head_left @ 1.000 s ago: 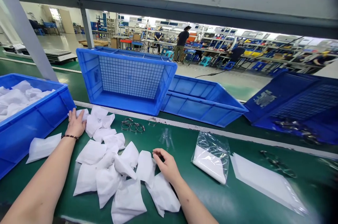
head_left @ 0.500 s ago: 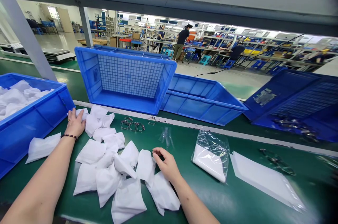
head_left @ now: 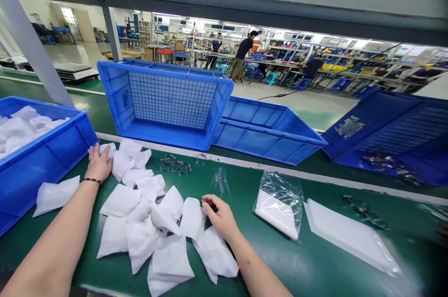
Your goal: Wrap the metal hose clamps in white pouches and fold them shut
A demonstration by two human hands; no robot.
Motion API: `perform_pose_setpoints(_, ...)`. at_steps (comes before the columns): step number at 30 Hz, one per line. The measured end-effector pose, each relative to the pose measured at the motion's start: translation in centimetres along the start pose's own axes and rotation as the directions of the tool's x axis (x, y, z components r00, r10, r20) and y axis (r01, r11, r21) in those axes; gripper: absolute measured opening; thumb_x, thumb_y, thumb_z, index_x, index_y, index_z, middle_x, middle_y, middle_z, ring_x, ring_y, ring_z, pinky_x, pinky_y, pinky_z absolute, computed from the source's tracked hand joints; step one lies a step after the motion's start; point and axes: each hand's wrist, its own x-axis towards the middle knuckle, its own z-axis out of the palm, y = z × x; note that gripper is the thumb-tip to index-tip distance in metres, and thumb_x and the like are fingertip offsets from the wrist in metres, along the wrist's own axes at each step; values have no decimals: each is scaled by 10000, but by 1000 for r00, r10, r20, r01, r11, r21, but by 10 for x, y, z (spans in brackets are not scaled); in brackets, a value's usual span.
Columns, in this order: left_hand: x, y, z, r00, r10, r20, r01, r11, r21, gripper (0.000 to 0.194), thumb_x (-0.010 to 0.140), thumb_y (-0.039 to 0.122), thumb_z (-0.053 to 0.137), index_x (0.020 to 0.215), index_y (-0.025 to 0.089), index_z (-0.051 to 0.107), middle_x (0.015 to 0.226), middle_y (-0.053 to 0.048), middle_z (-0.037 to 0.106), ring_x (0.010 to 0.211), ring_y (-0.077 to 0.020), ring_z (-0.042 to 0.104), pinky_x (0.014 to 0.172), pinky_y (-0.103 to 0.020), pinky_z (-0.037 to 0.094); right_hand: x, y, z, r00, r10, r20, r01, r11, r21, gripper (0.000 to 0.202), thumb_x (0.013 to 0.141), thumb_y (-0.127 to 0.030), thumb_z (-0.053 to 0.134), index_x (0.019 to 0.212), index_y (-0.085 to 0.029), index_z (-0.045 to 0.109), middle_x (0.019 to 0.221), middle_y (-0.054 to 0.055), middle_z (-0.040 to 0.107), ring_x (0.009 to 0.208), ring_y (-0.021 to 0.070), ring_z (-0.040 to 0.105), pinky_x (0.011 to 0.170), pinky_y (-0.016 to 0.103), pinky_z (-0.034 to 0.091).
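My left hand (head_left: 100, 165) lies with its fingers stretched out on a small white pouch (head_left: 108, 151), close against the wall of a blue bin (head_left: 59, 157). Part of that pouch is hidden under the hand. My right hand (head_left: 220, 217) rests loosely curled beside another white pouch (head_left: 192, 218), its thumb and fingers apart and nothing visible in them. Between the two hands several white pouches (head_left: 143, 238) are spread in a loose group, some overlapping. One more pouch (head_left: 58, 194) lies alone left of my left forearm.
Several metal hose clamps (head_left: 175, 165) and small clear tubes (head_left: 220, 182) lie beyond the pouches. To the right are a clear bag with white contents (head_left: 278, 213) and white sheets (head_left: 350, 236). A tilted blue crate (head_left: 171, 136) and another blue crate (head_left: 266, 143) line the back.
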Motion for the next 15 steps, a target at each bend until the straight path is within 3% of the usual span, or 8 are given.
perform_pose_setpoints(15, 1, -2, 2, 1000, 8, 0, -8, 1000, 16, 522, 855, 329, 425, 1350, 169, 379, 1480, -159, 130, 1360, -379, 67, 1074, -511, 223, 0, -2, 0, 1000, -3, -4, 3, 1000, -2, 189, 825, -283, 499, 916, -165, 615, 870, 65, 664, 785, 177, 618, 745, 286, 481)
